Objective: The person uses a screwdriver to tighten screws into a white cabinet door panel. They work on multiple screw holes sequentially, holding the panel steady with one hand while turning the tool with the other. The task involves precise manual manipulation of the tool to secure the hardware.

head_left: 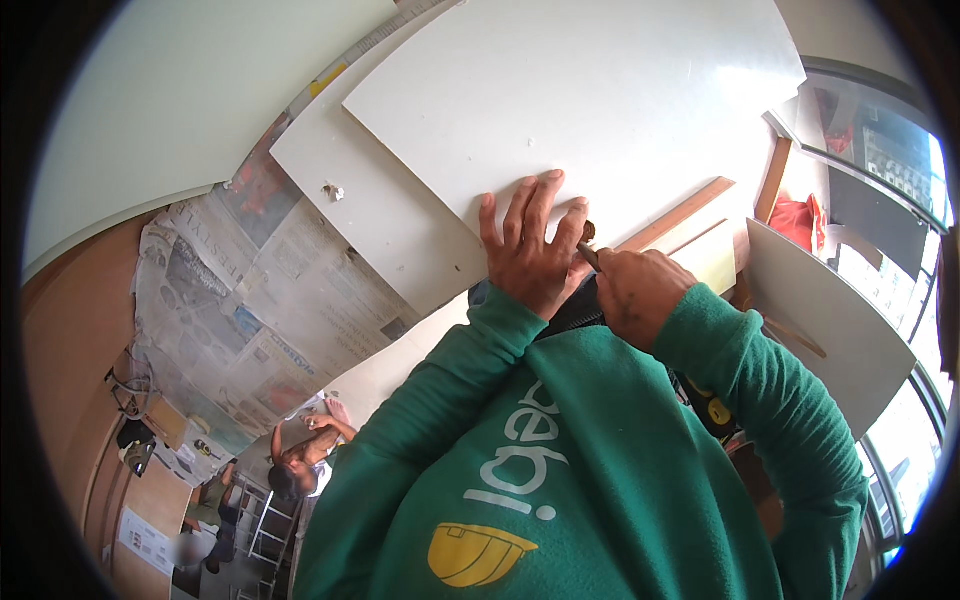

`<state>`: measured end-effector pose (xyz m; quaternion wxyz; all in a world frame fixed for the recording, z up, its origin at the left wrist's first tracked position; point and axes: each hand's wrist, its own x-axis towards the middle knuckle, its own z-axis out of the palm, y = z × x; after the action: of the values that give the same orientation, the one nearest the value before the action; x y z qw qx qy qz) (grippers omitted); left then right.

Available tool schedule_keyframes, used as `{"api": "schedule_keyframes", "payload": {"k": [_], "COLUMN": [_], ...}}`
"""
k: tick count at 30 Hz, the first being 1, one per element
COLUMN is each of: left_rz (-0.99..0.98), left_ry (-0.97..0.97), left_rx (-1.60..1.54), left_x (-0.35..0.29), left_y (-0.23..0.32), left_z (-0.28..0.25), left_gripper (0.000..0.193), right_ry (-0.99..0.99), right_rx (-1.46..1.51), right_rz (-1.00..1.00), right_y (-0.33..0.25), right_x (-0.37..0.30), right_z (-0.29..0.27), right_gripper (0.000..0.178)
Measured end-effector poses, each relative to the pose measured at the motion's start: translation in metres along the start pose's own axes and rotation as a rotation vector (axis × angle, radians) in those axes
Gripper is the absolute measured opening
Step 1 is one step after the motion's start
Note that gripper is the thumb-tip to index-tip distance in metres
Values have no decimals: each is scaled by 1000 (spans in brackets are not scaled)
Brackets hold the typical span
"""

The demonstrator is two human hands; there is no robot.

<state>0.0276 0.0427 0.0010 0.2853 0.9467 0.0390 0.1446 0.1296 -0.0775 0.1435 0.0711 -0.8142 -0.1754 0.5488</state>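
White board (600, 110) lies flat just ahead of both hands, L hand (530, 250) spread flat on its near edge, R hand (640, 290) fisted round a dark tool handle (590, 252) w/ tip angled up-left at that edge, beside L fingers.

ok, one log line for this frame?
left hand flat on white board | right hand gripping brown-handled tool at board edge

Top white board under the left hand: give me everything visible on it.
The top board is a flat, matte white panel, apparently laminated, with a few small specks. It lies overlapping a second white board, corner pointing lower left. The left hand presses flat on its near edge, fingers spread. The right hand holds a thin dark tool against that edge.
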Motion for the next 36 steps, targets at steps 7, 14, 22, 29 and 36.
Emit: {"api": "schedule_keyframes", "payload": {"k": [7,14,22,29,36], "left_rz": [-23,-16,2,26,-12], "left_ry": [-89,23,-40,-11,9], "left_rx": [-58,1,13,-41,-80], "left_x": [4,-2,4,0,4], "left_y": [3,2,-1,-5,11], "left_z": [-12,2,-6,-3,-15], "left_gripper": [58,55,53,37,21], "right_ry": [-34,19,-71,-80,528], "right_rx": [-94,-10,-164,-81,67], "right_rz": [57,66,101,-7,105], "right_y": [-6,-4,-11,-14,116], "right_x": [7,1,9,-24,-94], "right_z": [-5,0,-11,-30,-5], "right_gripper": [27,25,26,27,31]}}
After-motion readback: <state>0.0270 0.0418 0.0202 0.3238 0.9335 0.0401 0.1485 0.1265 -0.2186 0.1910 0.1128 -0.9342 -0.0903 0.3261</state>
